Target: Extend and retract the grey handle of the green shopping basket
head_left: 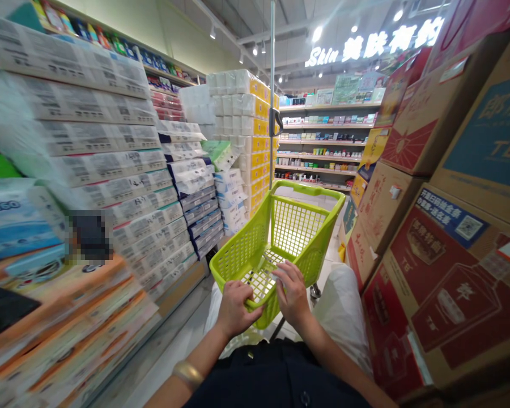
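A lime-green shopping basket (300, 229) with perforated walls stands directly before me, tilted in view, on what looks like a wheeled frame. Its slotted bottom shows between the walls. My left hand (238, 306) grips the near corner of its rim, fingers curled over the edge. My right hand (292, 290) is at the near right side of the rim, its fingers bent inward above the basket. Something pale and see-through seems to lie at those fingertips, too small to make out. White trouser legs (342, 306) flank the basket.
Stacked tissue packs (110, 141) rise on the left, with orange packs (80, 317) lower and nearer. Cardboard cartons (454, 283) wall the right side closely. A metal pole (272, 68) stands behind the basket. Shelves of small goods (318, 136) cross the far end.
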`<move>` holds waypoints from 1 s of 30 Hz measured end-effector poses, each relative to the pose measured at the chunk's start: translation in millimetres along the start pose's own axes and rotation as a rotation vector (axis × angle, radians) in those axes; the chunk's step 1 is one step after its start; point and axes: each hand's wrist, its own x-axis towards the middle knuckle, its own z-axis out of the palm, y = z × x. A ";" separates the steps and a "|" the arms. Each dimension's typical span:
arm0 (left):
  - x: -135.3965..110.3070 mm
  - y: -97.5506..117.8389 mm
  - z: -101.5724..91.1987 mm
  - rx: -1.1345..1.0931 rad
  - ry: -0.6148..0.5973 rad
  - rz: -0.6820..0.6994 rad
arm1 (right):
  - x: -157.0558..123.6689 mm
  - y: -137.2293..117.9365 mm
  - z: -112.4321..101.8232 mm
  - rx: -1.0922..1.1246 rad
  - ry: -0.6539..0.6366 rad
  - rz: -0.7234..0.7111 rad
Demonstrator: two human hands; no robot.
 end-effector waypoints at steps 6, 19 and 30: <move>-0.3 1.4 -1.2 -0.004 0.009 0.017 | -7.1 -16.9 -6.4 0.087 -0.237 -0.196; -0.4 1.2 -0.5 -0.017 0.007 0.017 | -7.8 -17.3 -6.6 0.095 -0.220 -0.198; -0.1 1.6 -0.4 -0.014 0.000 -0.005 | -3.9 -6.3 -5.9 0.030 -0.067 -0.058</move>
